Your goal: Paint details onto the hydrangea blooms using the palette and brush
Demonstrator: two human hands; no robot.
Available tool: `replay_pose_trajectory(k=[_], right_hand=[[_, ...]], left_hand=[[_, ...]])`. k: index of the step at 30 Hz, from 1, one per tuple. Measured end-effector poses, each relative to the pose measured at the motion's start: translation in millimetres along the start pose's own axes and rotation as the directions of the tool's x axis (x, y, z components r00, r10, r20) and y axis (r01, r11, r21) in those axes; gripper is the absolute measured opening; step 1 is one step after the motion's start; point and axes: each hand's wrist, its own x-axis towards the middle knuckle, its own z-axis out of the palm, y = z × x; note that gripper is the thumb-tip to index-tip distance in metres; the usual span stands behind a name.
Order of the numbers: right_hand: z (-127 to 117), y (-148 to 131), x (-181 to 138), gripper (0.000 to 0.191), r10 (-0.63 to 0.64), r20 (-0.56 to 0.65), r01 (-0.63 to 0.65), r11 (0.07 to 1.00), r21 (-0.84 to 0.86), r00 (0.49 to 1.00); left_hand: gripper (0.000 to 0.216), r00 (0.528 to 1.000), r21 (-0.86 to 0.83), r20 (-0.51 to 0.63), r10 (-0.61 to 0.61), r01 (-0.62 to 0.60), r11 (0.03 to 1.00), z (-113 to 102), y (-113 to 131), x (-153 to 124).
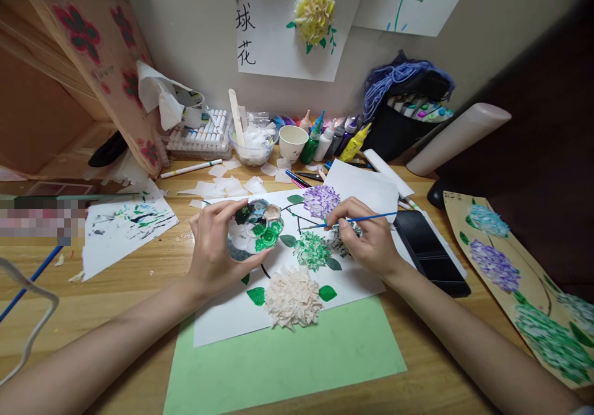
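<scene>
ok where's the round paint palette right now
In the head view, left of centre: the round paint palette is in the left hand, over the flower sheet, just left of its green flower.

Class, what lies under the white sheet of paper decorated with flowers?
A pale green rectangular paper sheet juts from under the near edge of the white flower-decorated paper, on the light brown wooden tabletop. How far it runs beneath is covered and cannot be seen.

Wooden table, green sheet, paint-smeared paper
</scene>
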Motion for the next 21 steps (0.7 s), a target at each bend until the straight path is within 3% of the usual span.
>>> replay_pose_trajectory(k=[21], right_hand=[[-3.5,-1.6,2.2,0.017,-0.02,0.035,0.02,1.0,0.01,0.999]], left_hand=[[0.082,1.0,0.001,0.005,0.0,0.0,1.0,0.1,-0.7,-0.4]])
